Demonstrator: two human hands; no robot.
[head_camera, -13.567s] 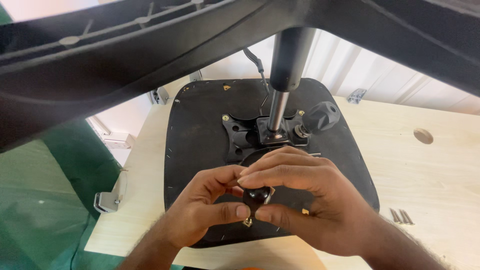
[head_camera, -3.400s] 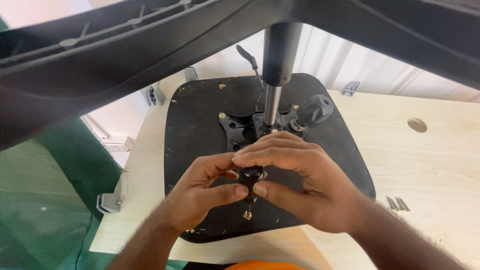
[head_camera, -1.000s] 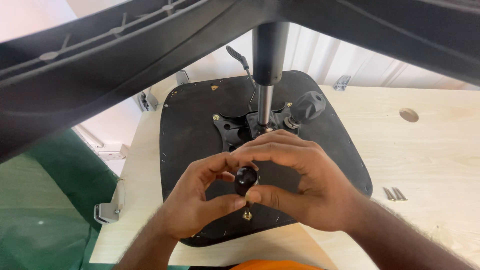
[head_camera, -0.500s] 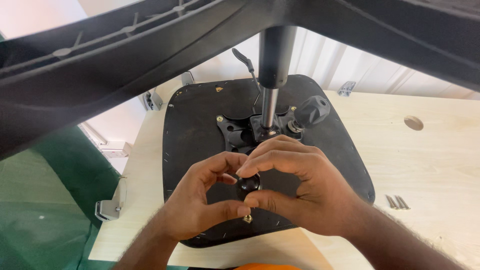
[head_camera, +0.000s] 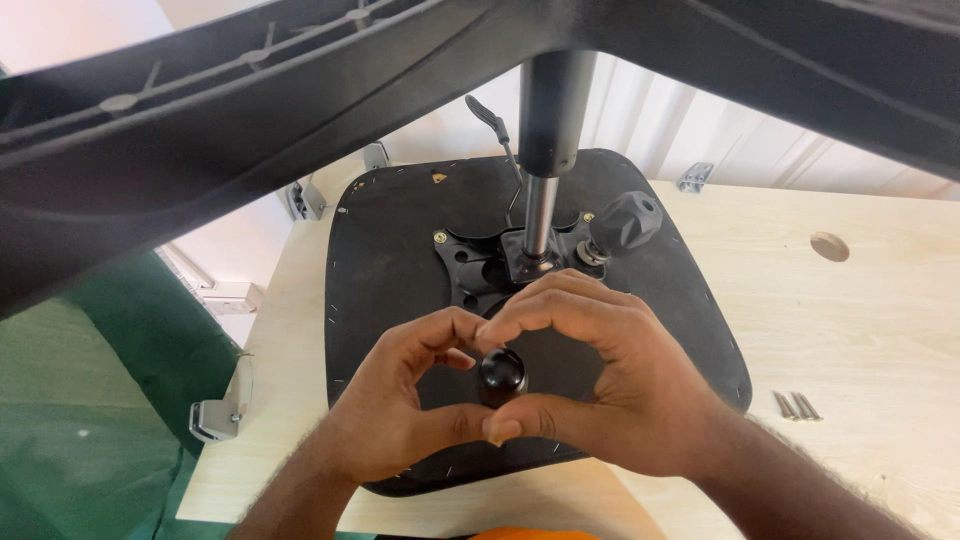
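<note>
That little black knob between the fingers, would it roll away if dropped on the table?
Probably: the black knob looks round and glossy, so it may roll and feel slippery. It seems rigid and light, since fingertips of the left hand and right hand alone pinch it.

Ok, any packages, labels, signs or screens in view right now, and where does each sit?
None in view: no package, label, sign or screen.
What shows instead: a black seat underside lying on a pale wooden table.
A small black knob held between the left hand and the right hand.
Loose screws at the table's right.
</note>
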